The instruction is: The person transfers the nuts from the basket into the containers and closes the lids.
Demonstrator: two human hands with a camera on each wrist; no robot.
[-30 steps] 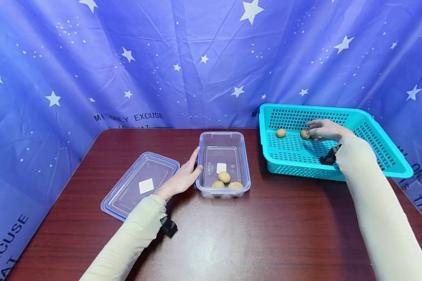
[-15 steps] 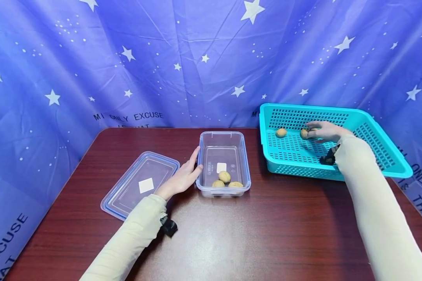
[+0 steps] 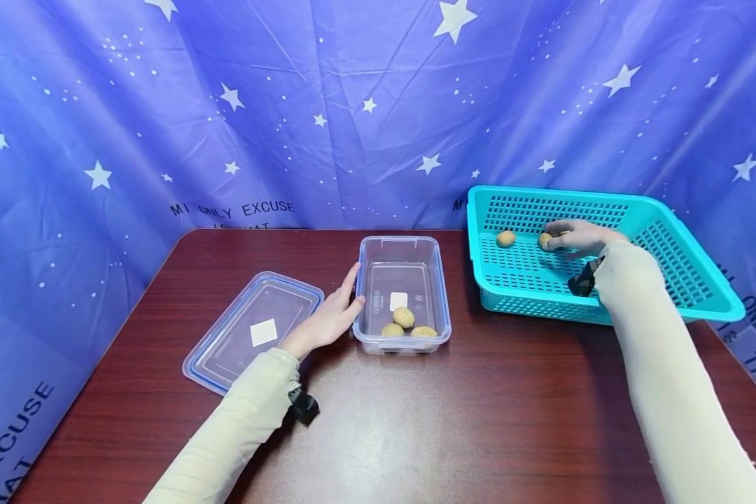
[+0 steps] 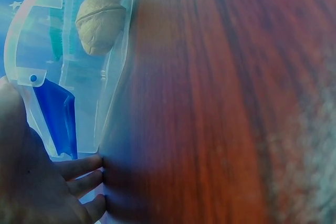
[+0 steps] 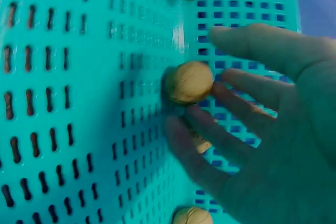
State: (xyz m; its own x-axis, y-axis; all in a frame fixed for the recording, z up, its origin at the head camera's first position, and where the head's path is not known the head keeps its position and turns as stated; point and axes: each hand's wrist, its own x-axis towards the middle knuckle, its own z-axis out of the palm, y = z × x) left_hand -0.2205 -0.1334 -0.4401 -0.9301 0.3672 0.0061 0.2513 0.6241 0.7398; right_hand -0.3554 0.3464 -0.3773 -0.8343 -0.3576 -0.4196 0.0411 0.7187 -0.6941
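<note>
My left hand (image 3: 327, 318) rests with fairly straight fingers against the left side of a clear plastic container (image 3: 446, 308) with a blue seal. Several walnuts (image 3: 404, 318) lie at its near end; the left wrist view shows one walnut (image 4: 100, 24) with a seam through the clear wall. Over in the turquoise basket (image 3: 542, 299), my right hand (image 3: 582, 236) reaches down among more walnuts. In the right wrist view its fingers (image 5: 247, 100) are spread beside a walnut (image 5: 191, 82), thumb apart from it. Another walnut (image 5: 199, 141) is partly hidden behind the fingers.
A clear lid (image 3: 233, 350) with a blue edge lies at an angle on the dark red table (image 3: 428, 427), left of the container and partly under my left forearm. One walnut (image 3: 506, 239) sits at the basket's left end. A starry blue curtain (image 3: 327, 161) hangs behind.
My right hand has lowered slightly and its fingers have shifted near the walnuts in the basket. The left hand stays against the container, and the walnuts in the container stay put.
</note>
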